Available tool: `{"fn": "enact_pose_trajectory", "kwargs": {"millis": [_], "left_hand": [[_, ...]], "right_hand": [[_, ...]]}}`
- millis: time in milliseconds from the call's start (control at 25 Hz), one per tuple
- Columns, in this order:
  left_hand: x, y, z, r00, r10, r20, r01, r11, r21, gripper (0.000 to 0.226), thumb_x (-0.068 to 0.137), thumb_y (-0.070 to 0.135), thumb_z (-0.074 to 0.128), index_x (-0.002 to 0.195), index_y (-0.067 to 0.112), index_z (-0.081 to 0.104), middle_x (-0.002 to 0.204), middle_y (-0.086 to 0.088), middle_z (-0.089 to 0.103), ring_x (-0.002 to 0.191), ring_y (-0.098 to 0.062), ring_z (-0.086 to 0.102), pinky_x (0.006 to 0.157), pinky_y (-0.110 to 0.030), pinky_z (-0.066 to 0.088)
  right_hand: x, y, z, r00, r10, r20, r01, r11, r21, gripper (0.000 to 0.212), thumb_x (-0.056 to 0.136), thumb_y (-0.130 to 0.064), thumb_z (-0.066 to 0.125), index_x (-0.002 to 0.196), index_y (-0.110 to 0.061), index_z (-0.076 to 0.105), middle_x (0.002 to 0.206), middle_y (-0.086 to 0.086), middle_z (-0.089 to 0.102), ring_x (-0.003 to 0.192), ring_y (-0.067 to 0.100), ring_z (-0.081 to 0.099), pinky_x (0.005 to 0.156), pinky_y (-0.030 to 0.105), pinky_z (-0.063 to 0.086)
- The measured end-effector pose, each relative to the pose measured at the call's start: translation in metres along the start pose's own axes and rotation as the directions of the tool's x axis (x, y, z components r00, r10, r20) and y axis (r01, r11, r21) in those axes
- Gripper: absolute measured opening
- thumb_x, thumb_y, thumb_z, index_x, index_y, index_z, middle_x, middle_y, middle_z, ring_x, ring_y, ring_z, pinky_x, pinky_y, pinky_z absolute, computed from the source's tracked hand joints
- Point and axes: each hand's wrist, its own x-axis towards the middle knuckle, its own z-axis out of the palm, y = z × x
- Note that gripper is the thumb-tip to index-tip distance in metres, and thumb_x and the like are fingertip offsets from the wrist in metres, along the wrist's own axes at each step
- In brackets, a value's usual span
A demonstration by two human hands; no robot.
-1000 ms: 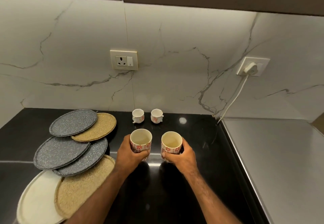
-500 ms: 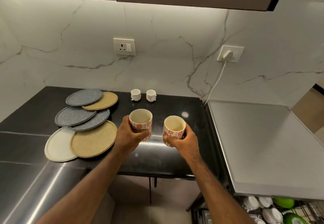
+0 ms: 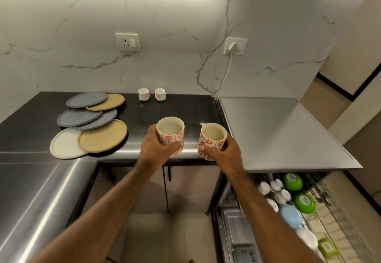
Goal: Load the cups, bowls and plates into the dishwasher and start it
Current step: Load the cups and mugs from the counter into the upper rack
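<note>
While still aloft, 2 cups (image 3: 170,134) nearer dishwasher (image 3: 334,207).

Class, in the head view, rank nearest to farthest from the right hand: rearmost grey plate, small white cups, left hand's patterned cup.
1. Patterned cup in the left hand, just beside.
2. Small white cups, farther back, centre.
3. Rearmost grey plate, far back-left.

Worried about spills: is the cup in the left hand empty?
Empty: the left hand holds the cup upright, its bare inside visible.
</note>
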Motion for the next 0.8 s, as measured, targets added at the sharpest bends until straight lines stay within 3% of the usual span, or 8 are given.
{"fn": "enact_pose_trajectory", "kwargs": {"millis": [280,520,680,800], "left_hand": [[-0.099,0.032,0.043,0.993,0.014,0.114,-0.013,1.000,-0.013,0.072,0.069,0.034,0.090,0.127,0.027,0.048,0.110,0.011,0.060,0.094,-0.004,0.060,0.069,-0.017,0.048],[-0.136,0.046,0.121,0.959,-0.024,0.281,0.031,0.999,-0.020,0.075,0.069,0.034,0.090,0.130,0.029,0.047,0.111,0.013,0.063,0.098,-0.005,0.062,0.072,-0.015,0.048],[-0.152,0.053,0.187,0.926,-0.050,0.375,0.049,0.999,0.012,0.071,0.069,0.032,0.091,0.125,0.033,0.046,0.104,0.016,0.061,0.092,-0.001,0.062,0.061,-0.009,0.047],[-0.162,0.045,0.237,0.904,-0.062,0.422,0.052,0.998,0.035,0.071,0.067,0.033,0.092,0.122,0.034,0.047,0.108,0.016,0.062,0.097,-0.005,0.064,0.068,-0.011,0.050]], "right_hand": [[-0.109,0.010,-0.088,0.997,0.073,-0.037,-0.074,0.997,-0.011,0.069,0.067,-0.027,0.094,0.126,-0.031,0.059,0.112,-0.012,0.069,0.101,0.005,0.066,0.076,0.020,0.057],[-0.159,0.056,-0.167,0.977,0.198,-0.084,-0.193,0.980,0.054,0.063,0.073,-0.016,0.090,0.121,-0.039,0.056,0.108,-0.009,0.069,0.100,0.011,0.068,0.081,0.034,0.061],[-0.171,0.100,-0.225,0.942,0.323,-0.095,-0.311,0.943,0.123,0.081,0.065,-0.035,0.086,0.137,-0.030,0.049,0.115,0.001,0.068,0.106,0.021,0.068,0.082,0.042,0.062],[-0.173,0.140,-0.261,0.912,0.398,-0.097,-0.384,0.913,0.139,0.086,0.060,-0.045,0.085,0.136,-0.033,0.047,0.118,0.003,0.066,0.109,0.025,0.066,0.085,0.049,0.061]]}}
